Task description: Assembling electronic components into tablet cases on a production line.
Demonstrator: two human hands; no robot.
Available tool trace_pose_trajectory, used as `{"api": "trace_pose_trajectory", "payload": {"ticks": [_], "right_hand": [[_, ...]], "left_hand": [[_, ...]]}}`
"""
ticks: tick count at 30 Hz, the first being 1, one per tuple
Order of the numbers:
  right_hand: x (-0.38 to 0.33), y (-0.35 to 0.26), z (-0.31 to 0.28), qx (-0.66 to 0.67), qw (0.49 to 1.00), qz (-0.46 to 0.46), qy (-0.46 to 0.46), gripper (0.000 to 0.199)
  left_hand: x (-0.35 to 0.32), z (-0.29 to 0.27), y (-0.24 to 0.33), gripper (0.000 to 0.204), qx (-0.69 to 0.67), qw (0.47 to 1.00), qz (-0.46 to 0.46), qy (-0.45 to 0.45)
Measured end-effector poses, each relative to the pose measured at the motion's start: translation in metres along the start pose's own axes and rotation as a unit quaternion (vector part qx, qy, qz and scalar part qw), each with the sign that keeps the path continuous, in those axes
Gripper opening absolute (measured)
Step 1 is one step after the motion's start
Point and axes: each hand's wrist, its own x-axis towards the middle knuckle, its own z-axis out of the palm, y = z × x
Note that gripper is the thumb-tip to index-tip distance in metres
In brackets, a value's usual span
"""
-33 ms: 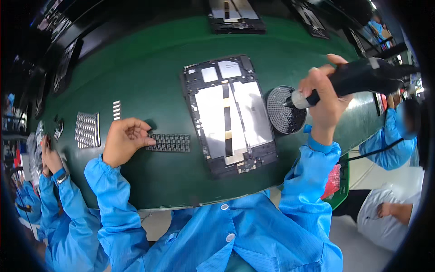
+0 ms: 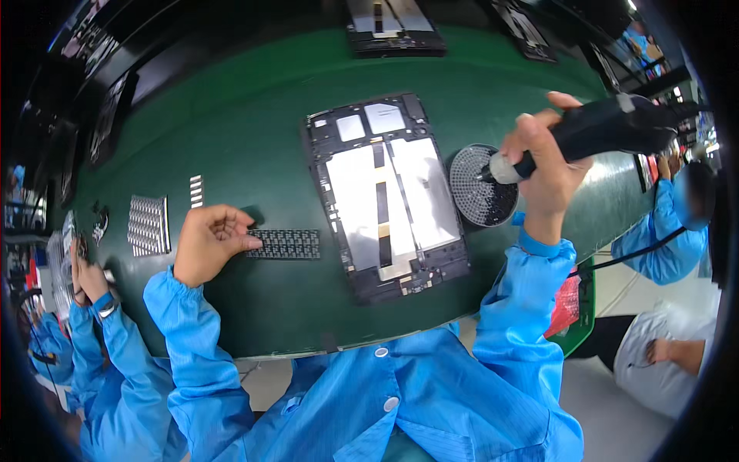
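Observation:
My left hand (image 2: 209, 240) pinches the left end of a dark strip (image 2: 291, 244) covered with rows of small pieces, lying on the green table. An electric screwdriver (image 2: 608, 132), black with a pale nose, is gripped in my right hand (image 2: 548, 173). Its bit reaches down to a round dish (image 2: 471, 189) with a dotted grid of holes; dark bits, likely small screws, lie in its right part. Between my hands rests an opened tablet-like device (image 2: 422, 196), with silvery panels and a dark ribbon cable down its middle.
Left of my left hand lie a sheet of pale strips (image 2: 148, 225) and a small white-striped piece (image 2: 196, 191). More device shells (image 2: 396, 38) are stacked at the far edge. A co-worker's hands (image 2: 92, 277) work at the left. A green bin (image 2: 586, 316) stands below right.

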Motion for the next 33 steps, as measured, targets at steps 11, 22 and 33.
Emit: {"api": "trace_pose_trajectory", "payload": {"ticks": [11,22,33], "right_hand": [[0.0,0.028,-0.01,-0.04,0.999,0.01,0.001,0.03],[-0.003,0.033,-0.011,-0.044,0.999,0.0,-0.003,0.027],[-0.007,0.029,-0.008,-0.056,0.998,0.008,0.005,0.029]], "left_hand": [[-0.018,0.046,0.019,0.012,0.091,0.974,0.156,0.134],[0.017,0.078,0.021,0.017,-0.118,0.981,0.006,0.154],[0.005,0.099,0.029,0.012,0.134,0.945,0.216,0.207]]}}
